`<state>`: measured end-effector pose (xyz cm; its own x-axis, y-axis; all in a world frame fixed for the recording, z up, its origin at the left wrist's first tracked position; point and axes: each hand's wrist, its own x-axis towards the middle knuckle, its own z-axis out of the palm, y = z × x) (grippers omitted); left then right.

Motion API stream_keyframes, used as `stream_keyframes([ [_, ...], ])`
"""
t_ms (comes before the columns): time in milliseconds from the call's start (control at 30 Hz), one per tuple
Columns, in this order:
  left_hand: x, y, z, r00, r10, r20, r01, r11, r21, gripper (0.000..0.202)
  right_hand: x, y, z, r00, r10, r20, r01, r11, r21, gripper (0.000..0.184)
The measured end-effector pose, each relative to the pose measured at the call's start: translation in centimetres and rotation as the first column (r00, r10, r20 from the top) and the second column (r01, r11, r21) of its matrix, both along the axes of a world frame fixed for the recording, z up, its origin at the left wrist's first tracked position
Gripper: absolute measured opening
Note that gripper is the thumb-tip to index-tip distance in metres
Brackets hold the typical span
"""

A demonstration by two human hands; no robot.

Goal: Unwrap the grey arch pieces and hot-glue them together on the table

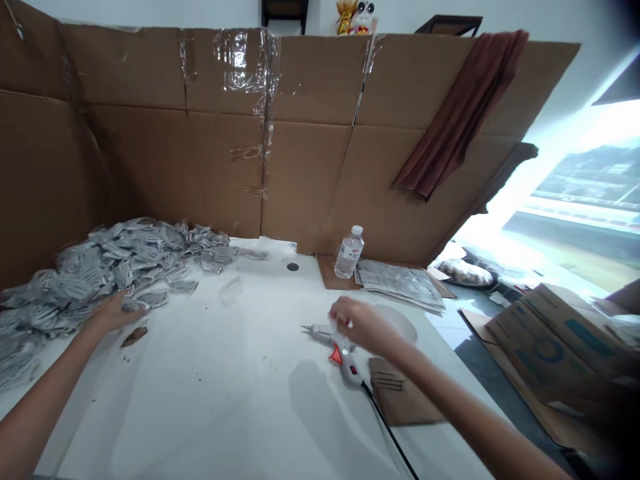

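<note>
A left hand (111,313), fingers partly spread, meets the near edge of piled packets (145,253) on a white bench (225,393); its grip cannot be told. The right hand (353,320), curled and blurred, is at the glue gun (351,373), its hold unclear. Lifting packets singly, clear of the nozzle (307,328), seems wisest. Cardboard (310,87) walls the bench; a bright window (585,213) stands right.

Free passage between packet pile (130,257) and glue gun (350,371) (cardboard wall (223,173) blocks behind).
</note>
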<state>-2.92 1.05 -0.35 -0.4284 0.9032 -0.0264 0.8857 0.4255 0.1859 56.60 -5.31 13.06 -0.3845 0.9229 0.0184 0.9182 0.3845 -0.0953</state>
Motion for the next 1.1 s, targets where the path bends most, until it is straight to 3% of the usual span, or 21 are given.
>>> stream_keyframes([
  [100,1.8,-1.6,2.8,0.997,-0.071,0.015,0.07,0.994,0.079,0.086,-3.0,-3.7,-3.2,0.994,0.109,0.026,-0.105,0.985,-0.135,0.024],
  [167,4.1,-3.3,5.3,0.986,-0.14,0.093,0.113,0.962,0.249,0.081,-3.9,-5.5,-5.7,0.996,0.089,-0.028,-0.093,0.974,-0.205,0.026],
  [267,9.6,-7.0,8.1,0.904,-0.227,0.362,0.001,0.849,0.529,0.071,-4.0,-7.5,-8.9,0.992,-0.001,-0.125,-0.025,0.978,-0.207,0.026],
  [333,13.9,-9.9,8.7,0.819,-0.326,0.471,-0.08,0.75,0.657,0.061,-3.8,-8.6,-10.1,0.987,-0.036,-0.157,0.009,0.985,-0.174,0.026],
  [400,18.0,-12.9,8.2,0.753,-0.443,0.487,-0.055,0.695,0.717,0.052,-3.6,-9.3,-10.5,0.987,-0.063,-0.146,0.04,0.987,-0.155,0.027],
  [500,22.1,-16.8,6.5,0.703,-0.527,0.478,0.091,0.734,0.673,0.043,-3.8,-10.0,-10.3,0.99,-0.071,-0.12,0.053,0.987,-0.149,0.026],
  [567,23.1,-18.7,5.1,0.699,-0.545,0.464,0.16,0.751,0.641,0.039,-4.4,-10.7,-10.4,0.988,0.008,-0.152,-0.027,0.992,-0.123,0.028],
  [633,22.7,-20.0,3.4,0.713,-0.525,0.465,0.151,0.762,0.63,0.037,-5.5,-11.6,-11.0,0.959,0.191,-0.211,-0.209,0.976,-0.067,0.03],
  [667,22.3,-20.5,2.5,0.728,-0.502,0.466,0.122,0.764,0.633,0.036,-6.2,-12.1,-11.5,0.921,0.31,-0.237,-0.327,0.944,-0.036,0.031],
  [733,21.1,-21.2,0.6,0.755,-0.451,0.476,0.062,0.772,0.633,0.036,-7.8,-12.6,-12.7,0.792,0.555,-0.255,-0.57,0.822,0.02,0.031],
  [800,20.1,-21.5,-1.2,0.764,-0.412,0.497,0.041,0.799,0.601,0.037,-9.6,-11.8,-13.8,0.686,0.691,-0.228,-0.7,0.712,0.049,0.03],
  [833,19.7,-21.7,-2.0,0.761,-0.405,0.506,0.04,0.809,0.586,0.038,-10.4,-10.6,-14.1,0.673,0.71,-0.205,-0.718,0.695,0.051,0.03],
  [900,19.4,-22.0,-3.2,0.752,-0.396,0.527,0.039,0.824,0.565,0.038,-11.8,-7.0,-14.0,0.712,0.685,-0.156,-0.69,0.723,0.023,0.03],
  [1000,19.7,-22.3,-3.6,0.743,-0.374,0.555,0.016,0.839,0.544,0.036,-13.1,0.1,-12.2,0.879,0.471,-0.071,-0.475,0.879,-0.043,0.034],
  [1100,20.2,-22.6,-3.3,0.742,-0.387,0.547,0.017,0.827,0.562,0.032,-13.8,4.4,-10.2,0.917,0.395,-0.063,-0.396,0.918,-0.003,0.034],
])
